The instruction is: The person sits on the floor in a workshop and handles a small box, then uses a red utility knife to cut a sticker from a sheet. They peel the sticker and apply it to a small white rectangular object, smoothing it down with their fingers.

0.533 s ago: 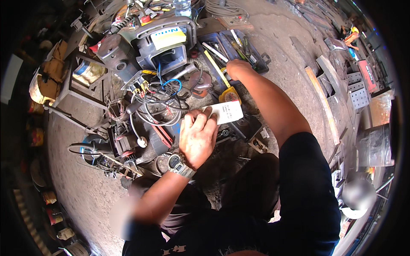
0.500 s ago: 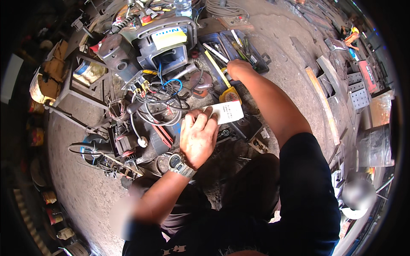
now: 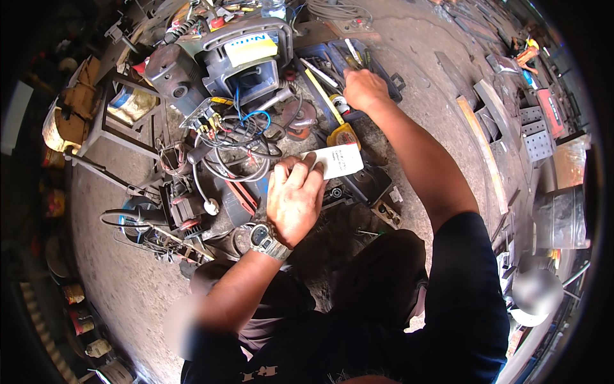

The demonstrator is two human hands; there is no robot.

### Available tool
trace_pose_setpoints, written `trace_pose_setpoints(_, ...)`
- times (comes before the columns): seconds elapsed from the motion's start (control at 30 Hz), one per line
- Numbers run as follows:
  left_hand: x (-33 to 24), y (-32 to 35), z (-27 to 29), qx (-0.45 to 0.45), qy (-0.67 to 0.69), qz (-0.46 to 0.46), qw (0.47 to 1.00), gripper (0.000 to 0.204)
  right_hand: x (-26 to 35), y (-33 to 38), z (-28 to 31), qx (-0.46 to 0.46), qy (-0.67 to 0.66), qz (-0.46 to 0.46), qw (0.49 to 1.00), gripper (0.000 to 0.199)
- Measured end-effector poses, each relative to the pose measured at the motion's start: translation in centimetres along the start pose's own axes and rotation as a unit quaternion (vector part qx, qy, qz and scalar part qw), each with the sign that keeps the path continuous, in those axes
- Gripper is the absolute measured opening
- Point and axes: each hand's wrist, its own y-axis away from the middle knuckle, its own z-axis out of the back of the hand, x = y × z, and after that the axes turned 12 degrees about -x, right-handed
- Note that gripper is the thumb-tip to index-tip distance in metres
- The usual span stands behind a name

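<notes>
My left hand (image 3: 295, 197), with a watch on its wrist, is closed around one end of a small flat white box (image 3: 344, 160) with dark print. The box's other end points right, just below a yellow tape measure (image 3: 344, 136) whose blade (image 3: 324, 96) is drawn out toward the far side. My right hand (image 3: 366, 89) reaches over a dark blue toolbox (image 3: 395, 96) holding several pens and hand tools. Its fingers bend down into the toolbox, and their tips are hidden. A white and red roll (image 3: 339, 104) lies just left of that wrist.
A dark power tool with a large handle (image 3: 249, 41) stands far left of centre, beside a grey motor housing (image 3: 176, 75). Tangled cables (image 3: 236, 150) spread in front. A steel frame (image 3: 128, 137) stands left. Metal bars (image 3: 483, 153) lie at right.
My right hand has moved farther into the toolbox, uncovering the white and red roll. My left hand and the white box have hardly moved.
</notes>
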Motion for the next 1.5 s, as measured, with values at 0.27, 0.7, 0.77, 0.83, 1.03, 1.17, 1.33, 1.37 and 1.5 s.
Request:
trace_pose_setpoints(0.27, -0.2, 0.8, 0.7, 0.007, -0.008, 0.0, 1.0, 0.041, -2.9, -0.5, 1.8, -0.333, -0.174, 0.016, 0.927, 0.028)
trace_pose_setpoints(0.7, 0.3, 1.9, 0.3, -0.012, 0.012, -0.011, 1.0, 0.041, -4.6, -0.8, -9.8, -0.311, -0.542, -0.057, 0.778, 0.022)
trace_pose_setpoints(0.77, 0.7, 2.3, 0.6, -0.019, 0.002, -0.008, 1.0, 0.039, -2.9, 0.5, -4.5, -0.333, -0.531, -0.028, 0.779, 0.021)
trace_pose_setpoints(0.83, 0.5, 2.1, 0.5, -0.029, 0.012, -0.02, 0.999, 0.037, -4.2, 0.9, -0.1, -0.369, -0.496, 0.045, 0.785, 0.025)
trace_pose_setpoints(1.03, 0.9, 2.5, 0.2, -0.059, 0.013, -0.042, 0.997, 0.031, -1.7, 11.0, 5.4, -0.081, -0.278, 0.07, 0.955, 0.035)
trace_pose_setpoints(1.17, 1.1, 2.3, 0.0, -0.067, 0.029, -0.042, 0.996, 0.031, 0.1, 14.4, 5.4, 0.013, -0.308, 0.039, 0.95, 0.048)
trace_pose_setpoints(1.33, 0.7, 2.0, 0.8, -0.048, 0.068, -0.028, 0.996, 0.029, -1.5, 15.6, 0.7, -0.058, -0.311, 0.01, 0.949, 0.06)
trace_pose_setpoints(1.37, 0.7, 2.0, 1.1, -0.042, 0.074, -0.023, 0.996, 0.029, -1.2, 16.0, 0.4, -0.037, -0.349, -0.012, 0.936, 0.059)
trace_pose_setpoints(1.5, 1.9, 1.7, 1.1, -0.02, 0.092, -0.005, 0.996, 0.023, 0.5, 17.0, 0.0, 0.054, -0.504, -0.092, 0.857, 0.052)
